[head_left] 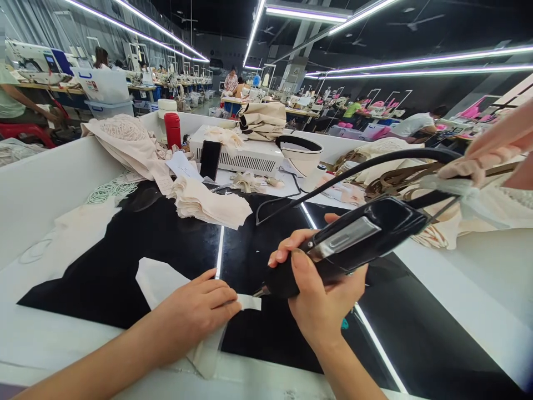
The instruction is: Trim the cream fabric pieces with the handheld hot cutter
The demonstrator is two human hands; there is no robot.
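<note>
My right hand (320, 289) is wrapped round a black corded handheld tool (350, 239) with a silver panel and a narrow metal tip. That tip points down and left, close to the free end of a narrow white strip; whether it touches the strip I cannot tell. The strip runs out from a pale fabric piece (160, 280) on the black work surface (275, 333). My left hand (204, 303) lies flat over the fabric, fingers stretched out and pressing it down. Part of the fabric is hidden beneath the palm.
Stacked cream fabric pieces (208, 203) lie farther back, before a phone (210, 160) and a white vented box (237, 155). A red bottle (172, 130) stands behind. The tool's black cable (375, 161) arcs right, near a hand-like shape. Cream fabric (508, 205) is heaped at right.
</note>
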